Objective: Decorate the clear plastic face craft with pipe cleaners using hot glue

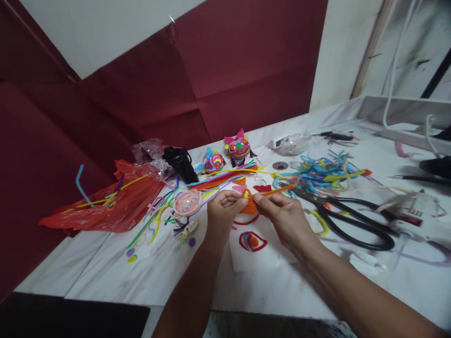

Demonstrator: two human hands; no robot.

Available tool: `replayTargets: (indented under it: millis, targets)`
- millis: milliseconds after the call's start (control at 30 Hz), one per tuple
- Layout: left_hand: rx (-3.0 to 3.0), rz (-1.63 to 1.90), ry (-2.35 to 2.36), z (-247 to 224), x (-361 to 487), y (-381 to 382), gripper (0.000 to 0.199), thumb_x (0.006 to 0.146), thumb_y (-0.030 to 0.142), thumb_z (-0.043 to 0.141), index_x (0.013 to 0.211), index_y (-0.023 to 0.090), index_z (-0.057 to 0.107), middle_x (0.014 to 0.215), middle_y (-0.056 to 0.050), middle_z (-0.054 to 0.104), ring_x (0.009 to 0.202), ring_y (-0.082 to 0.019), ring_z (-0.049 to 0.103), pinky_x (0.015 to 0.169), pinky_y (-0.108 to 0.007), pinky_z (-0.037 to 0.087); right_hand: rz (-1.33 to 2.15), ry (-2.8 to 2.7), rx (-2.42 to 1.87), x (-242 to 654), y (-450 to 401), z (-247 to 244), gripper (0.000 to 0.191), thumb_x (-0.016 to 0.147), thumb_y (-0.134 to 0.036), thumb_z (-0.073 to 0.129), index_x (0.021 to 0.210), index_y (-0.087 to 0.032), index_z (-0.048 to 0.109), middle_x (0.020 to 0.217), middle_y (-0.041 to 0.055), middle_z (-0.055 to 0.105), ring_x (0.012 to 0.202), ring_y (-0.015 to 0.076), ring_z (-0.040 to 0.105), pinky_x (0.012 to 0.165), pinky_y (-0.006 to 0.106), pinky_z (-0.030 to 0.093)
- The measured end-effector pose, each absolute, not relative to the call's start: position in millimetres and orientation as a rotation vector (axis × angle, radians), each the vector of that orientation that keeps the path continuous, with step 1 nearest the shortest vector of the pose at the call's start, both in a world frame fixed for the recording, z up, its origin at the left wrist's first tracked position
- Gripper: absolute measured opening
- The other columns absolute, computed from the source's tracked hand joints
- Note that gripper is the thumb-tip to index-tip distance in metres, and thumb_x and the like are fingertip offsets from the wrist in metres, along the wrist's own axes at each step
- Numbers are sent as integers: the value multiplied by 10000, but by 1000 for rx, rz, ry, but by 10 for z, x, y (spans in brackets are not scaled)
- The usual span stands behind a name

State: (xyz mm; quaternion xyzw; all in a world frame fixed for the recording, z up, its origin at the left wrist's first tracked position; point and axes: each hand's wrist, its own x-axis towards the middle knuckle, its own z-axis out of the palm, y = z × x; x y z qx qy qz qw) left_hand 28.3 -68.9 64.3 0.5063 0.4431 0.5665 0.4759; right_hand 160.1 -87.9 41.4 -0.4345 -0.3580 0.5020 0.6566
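Between both hands is an orange pipe cleaner (pixel 249 204), coiled into a small flat triangular shape with a loop on top and a straight free end pointing right. My left hand (pixel 225 204) pinches the coiled part from the left. With thumb and fingers closed, my right hand (pixel 282 211) grips the pipe cleaner where the straight end leaves the coil. Below the hands lies a white sheet (pixel 243 260) bearing an eye shape (pixel 252 241) with a red outline and orange centre. Small red (pixel 262 188) and orange pieces lie just beyond the fingers.
Large black-handled scissors (pixel 352 216) lie right of my right hand, near a tangled pile of blue and yellow pipe cleaners (pixel 317 171). Two colourful animal heads (pixel 238 149) stand at the back. On the left are a red plastic bag (pixel 116 206), a round bowl (pixel 188 203) and a black object (pixel 180 164).
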Motion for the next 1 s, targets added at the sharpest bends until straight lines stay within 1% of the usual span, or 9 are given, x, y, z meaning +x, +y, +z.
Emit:
replayTargets:
  millis: [133, 233, 367, 533, 633, 733, 800, 900, 1000]
  targets:
    - [1162, 1269, 1040, 625, 277, -693, 326, 580, 300, 834, 795, 158, 633, 667, 6, 689, 584, -105, 629, 606, -230, 514, 1128, -822, -993, 1602, -871, 409, 358, 563, -486, 822, 586, -159, 679, 549, 2, 613, 544, 129, 533, 550, 269, 421]
    - [1099, 1234, 1017, 620, 262, -691, 387, 571, 293, 845, 890, 176, 660, 698, -5, 717, 605, -140, 657, 637, -274, 540, 1144, -821, -981, 1593, -867, 409, 354, 576, -492, 811, 585, -167, 670, 553, -1, 611, 547, 131, 535, 562, 273, 430]
    - [1050, 1258, 1031, 604, 258, -680, 394, 515, 289, 871, 848, 165, 700, 762, -42, 748, 669, -198, 691, 699, -334, 564, 1169, -813, -990, 1581, -864, 414, 384, 585, -529, 788, 576, -174, 641, 559, 5, 608, 538, 131, 530, 552, 277, 441]
    - [1029, 1315, 992, 564, 281, -676, 355, 526, 269, 865, 819, 153, 701, 734, -32, 741, 635, -149, 679, 683, -286, 555, 1294, -751, -963, 1575, -856, 441, 407, 518, -527, 819, 534, -189, 592, 535, -1, 585, 534, 136, 539, 554, 285, 490]
    - [1060, 1373, 1036, 539, 298, -675, 376, 526, 275, 860, 840, 136, 705, 746, -41, 740, 646, -141, 680, 695, -283, 554, 1327, -680, -956, 1577, -829, 421, 403, 490, -490, 849, 548, -186, 591, 550, -7, 600, 503, 115, 530, 511, 265, 500]
    - [1135, 1443, 1099, 532, 323, -679, 351, 545, 263, 841, 844, 131, 714, 746, -42, 737, 670, -134, 681, 700, -267, 546, 1186, -660, -967, 1590, -799, 383, 408, 487, -438, 871, 593, -188, 566, 496, -39, 575, 451, 96, 515, 460, 231, 470]
    - [1193, 1483, 1113, 540, 343, -689, 306, 567, 247, 821, 829, 130, 718, 733, -39, 733, 675, -132, 680, 691, -257, 544, 1049, -708, -960, 1600, -795, 369, 410, 474, -402, 884, 662, -186, 591, 520, -40, 598, 470, 102, 546, 471, 226, 476]
    - [1256, 1517, 1130, 562, 372, -716, 261, 587, 236, 797, 811, 128, 718, 729, -46, 735, 682, -145, 686, 680, -261, 553, 921, -823, -969, 1606, -816, 371, 398, 544, -427, 846, 802, -168, 688, 663, 17, 690, 566, 145, 623, 536, 274, 532]
    - [1290, 1534, 1142, 578, 390, -742, 237, 609, 230, 781, 814, 130, 715, 744, -55, 740, 702, -156, 695, 684, -265, 563, 841, -917, -1017, 1598, -840, 374, 343, 657, -452, 765, 840, -164, 742, 755, 63, 740, 605, 179, 652, 579, 330, 559]
